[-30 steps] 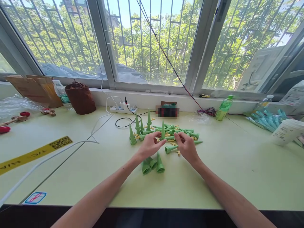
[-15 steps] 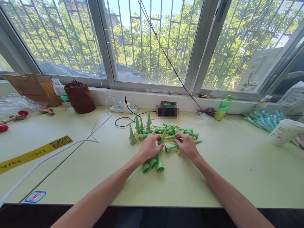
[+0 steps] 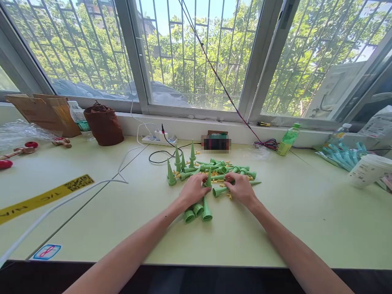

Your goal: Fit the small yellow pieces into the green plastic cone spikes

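Observation:
My left hand [image 3: 192, 190] is closed around a green plastic cone spike [image 3: 209, 178], tip up, at the front of a pile of such cones. My right hand [image 3: 240, 187] is a little to the right, thumb and fingers pinched together over the pile; whatever they pinch is too small to make out. Close below its fingertips lies a green cone [image 3: 219, 191] on its side, beside small yellow valve-like pieces [image 3: 229, 196]. Several cones [image 3: 207, 214] lie with open ends toward me, partly under my left hand. Behind it, more cones [image 3: 170, 175] stand upright.
A white power strip [image 3: 150, 141] and a black cable [image 3: 153, 158] lie behind the pile. On the left are a brown drawstring bag [image 3: 103, 125] and a white cable [image 3: 76, 194]. A green bottle [image 3: 288, 141] and a white cup [image 3: 366, 171] are on the right.
The cone in my left hand has shifted slightly lower and stands more upright. My right hand has stayed nearly in place, its fingers still pinched.

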The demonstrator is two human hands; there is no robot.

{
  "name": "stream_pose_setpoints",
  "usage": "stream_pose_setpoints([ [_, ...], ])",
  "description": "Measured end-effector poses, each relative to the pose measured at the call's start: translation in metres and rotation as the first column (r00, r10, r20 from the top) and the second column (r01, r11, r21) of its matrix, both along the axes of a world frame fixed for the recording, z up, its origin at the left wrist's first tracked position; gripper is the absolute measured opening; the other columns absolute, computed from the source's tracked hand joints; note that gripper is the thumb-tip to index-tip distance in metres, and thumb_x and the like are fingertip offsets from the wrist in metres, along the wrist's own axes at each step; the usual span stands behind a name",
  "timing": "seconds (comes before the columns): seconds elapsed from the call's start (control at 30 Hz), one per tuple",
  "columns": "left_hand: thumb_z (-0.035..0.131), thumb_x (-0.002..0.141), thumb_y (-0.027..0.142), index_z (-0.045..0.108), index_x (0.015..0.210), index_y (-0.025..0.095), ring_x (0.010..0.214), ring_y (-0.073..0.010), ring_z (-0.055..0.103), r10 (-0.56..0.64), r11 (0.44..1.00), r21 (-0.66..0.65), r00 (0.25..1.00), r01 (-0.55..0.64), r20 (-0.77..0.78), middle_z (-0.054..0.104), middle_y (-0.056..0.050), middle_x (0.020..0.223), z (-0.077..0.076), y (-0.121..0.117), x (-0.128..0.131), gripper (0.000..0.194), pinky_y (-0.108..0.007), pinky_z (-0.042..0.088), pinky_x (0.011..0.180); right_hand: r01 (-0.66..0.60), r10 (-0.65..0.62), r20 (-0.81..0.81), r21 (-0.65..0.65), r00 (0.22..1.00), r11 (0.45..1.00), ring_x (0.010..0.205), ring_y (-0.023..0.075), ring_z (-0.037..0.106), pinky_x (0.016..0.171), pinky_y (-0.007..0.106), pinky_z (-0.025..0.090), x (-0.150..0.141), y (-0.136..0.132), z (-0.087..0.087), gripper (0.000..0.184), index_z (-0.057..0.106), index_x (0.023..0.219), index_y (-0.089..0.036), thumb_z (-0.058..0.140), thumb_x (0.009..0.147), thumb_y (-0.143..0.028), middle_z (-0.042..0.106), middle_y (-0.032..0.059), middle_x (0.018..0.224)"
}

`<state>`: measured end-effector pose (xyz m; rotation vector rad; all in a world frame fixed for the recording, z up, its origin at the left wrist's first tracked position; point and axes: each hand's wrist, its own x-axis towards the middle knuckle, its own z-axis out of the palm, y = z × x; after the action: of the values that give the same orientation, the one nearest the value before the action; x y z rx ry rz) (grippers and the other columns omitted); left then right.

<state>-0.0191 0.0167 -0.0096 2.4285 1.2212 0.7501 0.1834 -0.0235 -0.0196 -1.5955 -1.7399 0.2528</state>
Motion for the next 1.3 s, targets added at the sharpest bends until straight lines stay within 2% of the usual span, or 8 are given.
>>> stream_pose_setpoints([
  [0.1,0.069,0.073,0.027,0.064,0.085,0.017,0.079,-0.0199,0.057,-0.012,1.000,-0.026,1.000,0.013,0.026,0.061,-0.003,0.085,0.002,0.000,-0.002,0.017,-0.029,0.043,0.068,-0.001,0.001,0.006,0.013,1.000,1.000,0.074,0.0207,0.067,0.071,0.031,0.047,-0.001,-0.001,0.000,0.012,0.069,0.086,-0.020,0.058,0.081,-0.021,0.074,0.0032,0.079],
  [0.27,0.070,0.074,0.043,0.066,0.101,0.016,0.076,-0.0187,0.058,-0.008,1.000,-0.024,0.997,0.010,0.078,0.063,-0.006,0.094,0.012,0.004,-0.007,0.038,-0.028,0.044,0.067,0.002,-0.003,0.029,0.034,1.000,0.999,0.075,0.0211,0.068,0.071,0.031,0.047,-0.003,-0.002,0.003,0.016,0.070,0.085,-0.020,0.055,0.085,-0.025,0.073,0.0046,0.079],
  [0.37,0.055,0.086,0.047,0.067,0.093,0.016,0.073,-0.0176,0.058,0.008,1.000,0.008,0.989,-0.009,0.149,0.064,-0.005,0.086,0.018,0.005,-0.008,0.034,-0.027,0.042,0.065,0.000,-0.001,0.025,0.036,1.000,0.999,0.073,0.0206,0.067,0.073,0.031,0.047,-0.003,-0.003,0.005,0.017,0.070,0.084,-0.019,0.054,0.085,-0.025,0.073,0.0047,0.078],
  [0.5,0.034,0.097,0.041,0.064,0.078,0.017,0.062,-0.0160,0.054,0.066,0.996,0.041,0.981,-0.074,0.182,0.061,-0.003,0.068,0.019,0.006,-0.009,0.043,-0.027,0.037,0.059,-0.005,0.004,0.014,0.049,1.000,0.999,0.072,0.0201,0.067,0.073,0.031,0.047,-0.004,-0.004,0.007,0.018,0.069,0.082,-0.019,0.053,0.085,-0.026,0.073,0.0046,0.077],
  [0.73,0.051,0.086,0.027,0.067,0.078,0.018,0.066,-0.0182,0.060,0.164,0.986,-0.006,0.982,-0.164,0.098,0.068,-0.005,0.072,0.014,0.014,-0.017,0.020,-0.028,0.042,0.062,0.021,-0.021,0.006,0.055,1.000,0.998,0.066,0.0199,0.064,0.064,0.030,0.045,-0.004,-0.004,0.007,0.020,0.068,0.080,-0.019,0.051,0.085,-0.028,0.071,0.0043,0.072],
  [0.93,0.060,0.076,0.032,0.069,0.071,0.019,0.064,-0.0179,0.060,0.103,0.992,-0.076,0.995,-0.103,0.000,0.067,-0.003,0.067,0.016,0.010,-0.017,0.016,-0.027,0.041,0.058,0.020,-0.021,0.006,0.066,1.000,0.998,0.063,0.0188,0.063,0.064,0.030,0.044,-0.002,-0.003,0.005,0.019,0.067,0.079,-0.019,0.051,0.085,-0.028,0.070,0.0027,0.069],
  [1.07,0.065,0.070,0.031,0.067,0.068,0.019,0.064,-0.0179,0.060,0.104,0.988,-0.104,0.993,-0.110,-0.062,0.066,-0.003,0.068,0.018,0.005,-0.017,0.012,-0.026,0.039,0.055,0.027,-0.028,0.008,0.066,1.000,0.997,0.062,0.0191,0.062,0.062,0.029,0.044,-0.002,-0.002,0.004,0.021,0.068,0.079,-0.019,0.051,0.085,-0.029,0.070,0.0033,0.069],
  [1.3,0.063,0.072,0.021,0.062,0.064,0.019,0.070,-0.0193,0.059,0.101,0.990,-0.087,0.984,-0.114,-0.144,0.066,-0.004,0.075,0.011,0.007,-0.017,0.008,-0.026,0.038,0.057,0.021,-0.022,0.006,0.062,1.000,0.998,0.062,0.0188,0.062,0.062,0.029,0.044,-0.003,-0.003,0.005,0.021,0.067,0.078,-0.019,0.051,0.085,-0.029,0.069,0.0030,0.068],
])
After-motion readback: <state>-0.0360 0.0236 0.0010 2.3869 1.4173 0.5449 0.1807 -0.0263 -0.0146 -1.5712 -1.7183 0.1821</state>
